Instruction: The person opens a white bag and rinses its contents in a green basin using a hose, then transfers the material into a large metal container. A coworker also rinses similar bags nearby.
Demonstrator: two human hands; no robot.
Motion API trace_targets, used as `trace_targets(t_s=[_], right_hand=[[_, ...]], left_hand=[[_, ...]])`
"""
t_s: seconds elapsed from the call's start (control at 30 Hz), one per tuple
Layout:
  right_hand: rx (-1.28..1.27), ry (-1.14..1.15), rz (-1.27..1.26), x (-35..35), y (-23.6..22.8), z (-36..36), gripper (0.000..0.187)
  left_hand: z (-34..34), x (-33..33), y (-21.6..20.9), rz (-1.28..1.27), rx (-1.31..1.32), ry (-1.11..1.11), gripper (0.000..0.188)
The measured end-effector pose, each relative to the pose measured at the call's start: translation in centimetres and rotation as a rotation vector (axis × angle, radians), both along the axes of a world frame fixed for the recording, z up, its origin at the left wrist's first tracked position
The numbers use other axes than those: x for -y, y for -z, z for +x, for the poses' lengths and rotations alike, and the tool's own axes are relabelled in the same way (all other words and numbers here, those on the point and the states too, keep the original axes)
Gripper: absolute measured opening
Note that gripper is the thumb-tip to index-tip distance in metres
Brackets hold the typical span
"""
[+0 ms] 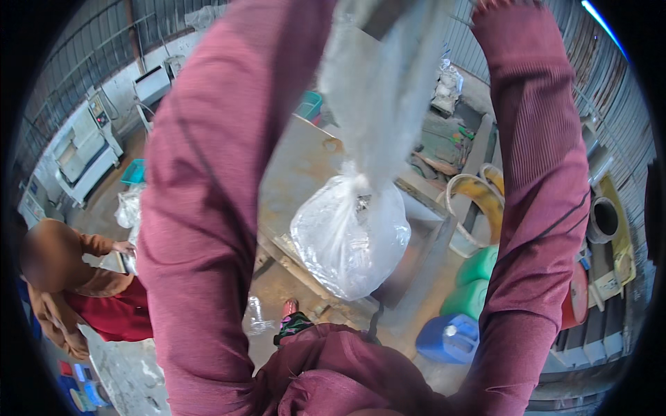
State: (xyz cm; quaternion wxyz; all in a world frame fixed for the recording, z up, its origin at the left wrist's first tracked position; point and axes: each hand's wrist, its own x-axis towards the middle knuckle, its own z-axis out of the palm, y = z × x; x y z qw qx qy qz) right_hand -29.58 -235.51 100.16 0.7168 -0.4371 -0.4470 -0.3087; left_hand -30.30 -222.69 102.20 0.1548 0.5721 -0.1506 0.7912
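A clear plastic bag [349,236] hangs in front of me, its lower part rounded and full of something I cannot make out. Its neck is gathered and twisted, and the loose upper film [378,104] stretches up past the top edge, blurred by motion. Both my arms, in maroon sleeves, are raised on either side of the bag. My left hand lies beyond the top edge. Only a sliver of my right hand [510,3] shows at the top, to the right of the film; its fingers and any hold on the bag are hidden.
Below the bag stands a metal-topped table [305,163] with a tray-like recess. Green jerrycans [466,295] and a blue jerrycan [449,338] are at the right, near a yellowish round tub [479,201]. A person in brown [104,277] works at the left, with machines [87,149] behind.
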Motion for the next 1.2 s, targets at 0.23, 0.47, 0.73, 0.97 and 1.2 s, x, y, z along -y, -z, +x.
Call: trace_targets(t_s=[0.23,0.47,0.73,0.97,1.2], right_hand=[[-0.479,0.532,-0.425,7.3,7.9,6.7,0.026],[-0.719,0.755,-0.409,13.3,23.4,10.2,0.019],[-1.04,0.802,-0.272,15.5,38.8,15.2,0.028],[-1.243,0.715,-0.401,16.5,46.7,16.7,0.028],[-1.344,0.607,-0.546,17.9,49.5,16.8,0.024]], left_hand=[[6.1,4.0,10.1,0.359,-0.388,0.346,0.014],[16.6,10.1,23.6,0.77,-0.683,0.498,0.028],[23.9,12.3,38.9,0.802,-1.101,0.864,0.04],[27.9,11.0,50.5,0.626,-1.695,1.364,0.06],[29.1,9.7,54.5,0.884,-2.068,1.22,0.078]])
